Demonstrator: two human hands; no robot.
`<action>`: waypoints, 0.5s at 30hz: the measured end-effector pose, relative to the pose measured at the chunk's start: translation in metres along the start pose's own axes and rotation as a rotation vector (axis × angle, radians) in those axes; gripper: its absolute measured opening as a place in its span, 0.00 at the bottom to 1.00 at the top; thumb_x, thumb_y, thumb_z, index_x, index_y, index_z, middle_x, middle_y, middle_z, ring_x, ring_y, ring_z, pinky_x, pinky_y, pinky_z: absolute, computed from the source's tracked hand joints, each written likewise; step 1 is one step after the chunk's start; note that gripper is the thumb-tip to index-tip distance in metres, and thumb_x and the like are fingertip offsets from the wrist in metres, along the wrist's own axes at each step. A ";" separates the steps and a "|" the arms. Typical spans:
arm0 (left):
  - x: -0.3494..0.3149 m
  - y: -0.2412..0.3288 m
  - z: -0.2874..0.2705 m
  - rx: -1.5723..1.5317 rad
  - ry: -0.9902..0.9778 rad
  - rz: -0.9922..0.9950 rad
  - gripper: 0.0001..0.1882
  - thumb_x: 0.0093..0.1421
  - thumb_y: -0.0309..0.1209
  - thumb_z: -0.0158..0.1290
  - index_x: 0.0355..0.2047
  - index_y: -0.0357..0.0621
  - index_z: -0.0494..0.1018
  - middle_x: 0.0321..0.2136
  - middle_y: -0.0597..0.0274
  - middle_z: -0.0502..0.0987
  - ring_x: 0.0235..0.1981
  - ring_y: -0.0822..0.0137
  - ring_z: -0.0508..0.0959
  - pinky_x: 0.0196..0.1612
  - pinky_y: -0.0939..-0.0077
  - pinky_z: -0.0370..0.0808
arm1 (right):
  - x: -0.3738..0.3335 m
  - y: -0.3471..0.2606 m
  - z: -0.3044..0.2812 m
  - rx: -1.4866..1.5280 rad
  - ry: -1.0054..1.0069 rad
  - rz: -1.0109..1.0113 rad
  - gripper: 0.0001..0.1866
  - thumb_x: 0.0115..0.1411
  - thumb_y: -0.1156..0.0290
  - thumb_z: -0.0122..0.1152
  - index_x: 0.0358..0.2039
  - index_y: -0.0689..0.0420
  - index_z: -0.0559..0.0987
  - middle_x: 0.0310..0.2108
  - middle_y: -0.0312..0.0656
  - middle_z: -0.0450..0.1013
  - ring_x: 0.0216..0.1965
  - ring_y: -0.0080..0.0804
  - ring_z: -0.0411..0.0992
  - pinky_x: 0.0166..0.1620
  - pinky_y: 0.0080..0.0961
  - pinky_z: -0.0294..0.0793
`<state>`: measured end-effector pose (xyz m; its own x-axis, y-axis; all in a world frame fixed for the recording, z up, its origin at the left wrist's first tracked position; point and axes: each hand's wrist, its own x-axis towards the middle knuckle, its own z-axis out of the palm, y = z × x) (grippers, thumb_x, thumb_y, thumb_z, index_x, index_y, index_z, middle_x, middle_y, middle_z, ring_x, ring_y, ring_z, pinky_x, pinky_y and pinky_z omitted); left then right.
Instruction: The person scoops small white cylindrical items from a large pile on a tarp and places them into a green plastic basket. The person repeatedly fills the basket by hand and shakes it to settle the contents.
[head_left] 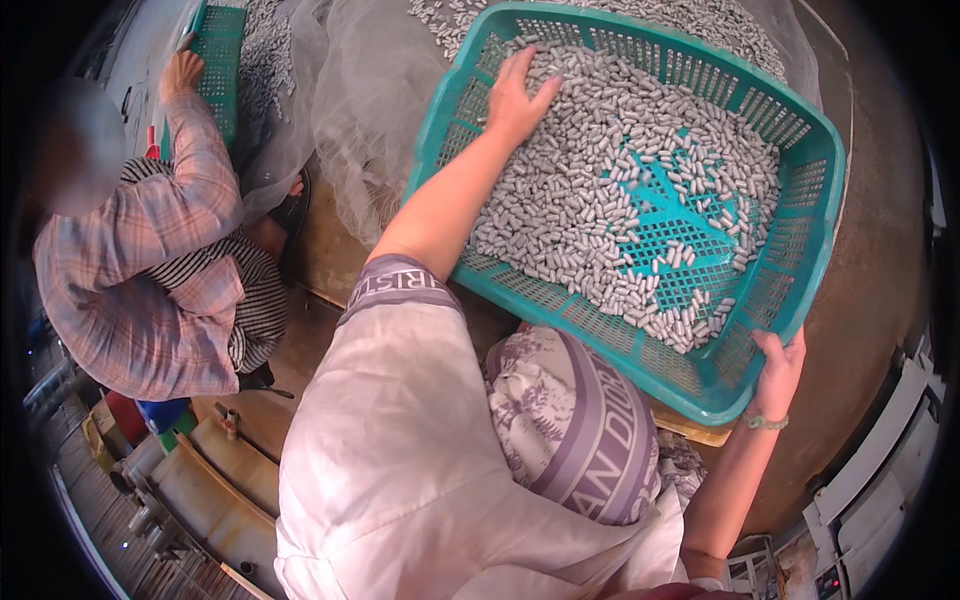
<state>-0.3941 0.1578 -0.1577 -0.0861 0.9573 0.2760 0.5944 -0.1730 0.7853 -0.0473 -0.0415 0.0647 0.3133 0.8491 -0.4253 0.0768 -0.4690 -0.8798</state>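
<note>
A teal plastic basket (432,150) with slotted walls and a mesh floor lies tilted in front of me. Many small silvery-grey, capsule-shaped pieces (560,190) cover most of its floor, and the mesh shows through at the right of its middle. My left hand (515,100) reaches over the near left side, its fingers spread on the pieces by the far left wall. At the near right corner, my right hand (780,375) grips the basket's rim, thumb on top. The fingers under the rim are partly hidden.
On the left a person in a plaid shirt (130,270) holds another teal basket (218,60). Crumpled sheer netting (365,110) lies between us. More grey pieces (700,30) are spread beyond my basket. Yellowish metal equipment (215,480) stands at the lower left.
</note>
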 end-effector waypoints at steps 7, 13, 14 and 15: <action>-0.041 0.049 0.035 -0.284 -0.165 0.047 0.36 0.45 0.47 0.61 0.51 0.41 0.66 0.51 0.46 0.68 0.53 0.50 0.67 0.57 0.65 0.63 | 0.002 -0.004 0.001 0.073 -0.004 -0.013 0.23 0.47 0.83 0.50 0.47 0.67 0.70 0.40 0.41 0.72 0.40 0.27 0.69 0.46 0.22 0.66; -0.060 0.131 0.057 -0.223 -0.447 0.512 0.32 0.49 0.51 0.56 0.53 0.57 0.66 0.57 0.56 0.63 0.57 0.53 0.64 0.61 0.55 0.56 | -0.010 -0.027 0.020 0.011 0.002 -0.027 0.24 0.46 0.83 0.50 0.49 0.68 0.69 0.41 0.42 0.72 0.40 0.28 0.70 0.46 0.22 0.66; -0.047 0.125 0.059 -0.136 -0.471 0.577 0.31 0.50 0.51 0.54 0.55 0.60 0.65 0.58 0.58 0.63 0.58 0.54 0.64 0.61 0.53 0.54 | -0.011 -0.025 0.019 -0.004 0.004 -0.024 0.24 0.46 0.83 0.50 0.48 0.68 0.69 0.41 0.42 0.72 0.40 0.28 0.70 0.46 0.22 0.66; -0.033 0.121 0.061 -0.047 -0.492 0.638 0.31 0.52 0.52 0.53 0.56 0.63 0.64 0.58 0.59 0.62 0.58 0.55 0.63 0.62 0.50 0.52 | -0.012 -0.026 0.017 -0.023 0.004 -0.022 0.24 0.47 0.83 0.50 0.48 0.68 0.69 0.41 0.42 0.72 0.40 0.28 0.70 0.46 0.22 0.66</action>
<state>-0.2707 0.1196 -0.1057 0.6267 0.6613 0.4122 0.3753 -0.7197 0.5842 -0.0686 -0.0352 0.0889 0.3148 0.8583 -0.4052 0.1055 -0.4559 -0.8838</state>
